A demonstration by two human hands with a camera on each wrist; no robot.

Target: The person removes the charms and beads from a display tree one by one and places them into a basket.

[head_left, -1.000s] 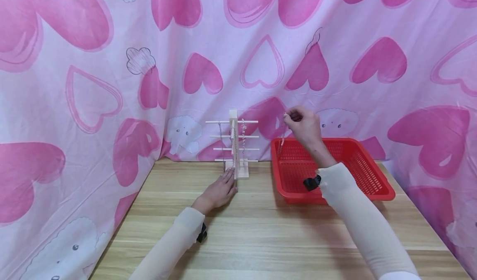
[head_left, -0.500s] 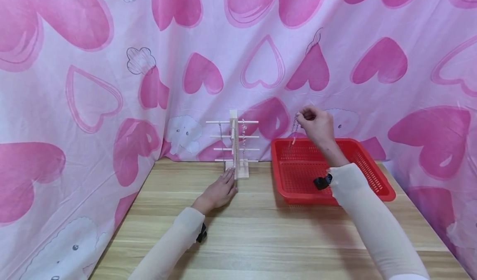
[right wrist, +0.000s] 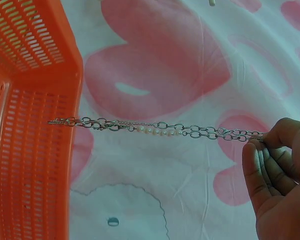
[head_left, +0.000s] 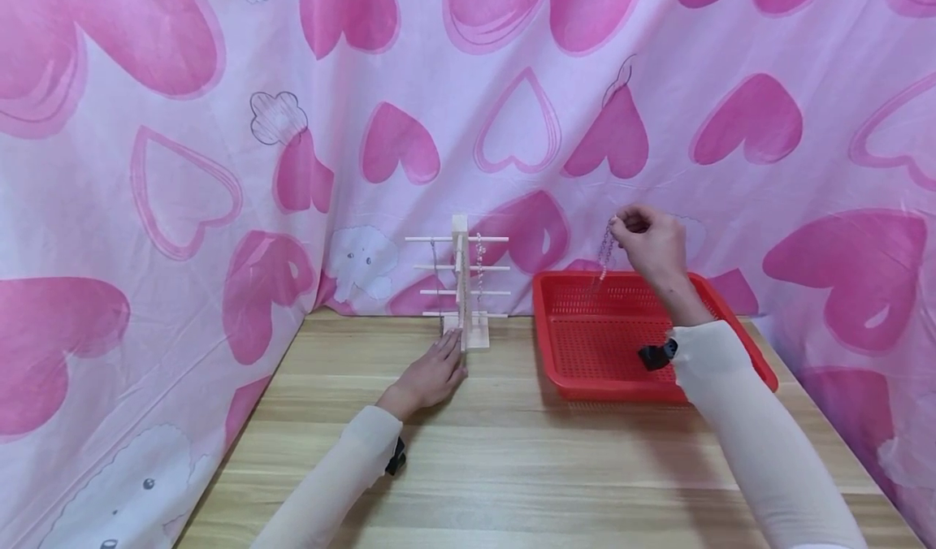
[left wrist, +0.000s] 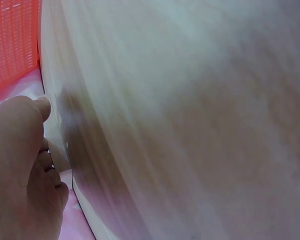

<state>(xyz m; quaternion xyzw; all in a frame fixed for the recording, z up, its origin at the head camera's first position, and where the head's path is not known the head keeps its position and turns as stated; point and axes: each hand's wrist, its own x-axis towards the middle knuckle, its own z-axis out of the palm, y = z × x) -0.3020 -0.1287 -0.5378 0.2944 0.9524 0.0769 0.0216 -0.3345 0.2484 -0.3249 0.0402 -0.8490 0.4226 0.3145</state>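
My right hand [head_left: 653,244] pinches a silver chain necklace [head_left: 604,252] between thumb and fingertips, above the red basket [head_left: 548,358]. In the right wrist view the doubled necklace [right wrist: 195,132] shows a row of pearl beads, and its far end overlaps the basket wall [right wrist: 37,150]. My left hand [head_left: 431,372] rests with extended fingers at the base of a wooden jewelry stand [head_left: 459,226]. In the left wrist view, the left thumb and fingertips [left wrist: 42,107] lie along the pale wood of the base. Chains and a beaded strand [head_left: 479,261] hang from the stand's pegs.
The red basket stands at the right on the wood-grain table [head_left: 468,468], close to the back edge. A pink heart-patterned cloth [head_left: 398,143] covers the back and both sides. A black wrist camera [head_left: 658,356] sits at the right sleeve's cuff.
My right hand has moved rightward with the necklace, from the basket's left edge to over its middle. The left hand has stayed at the stand's base.
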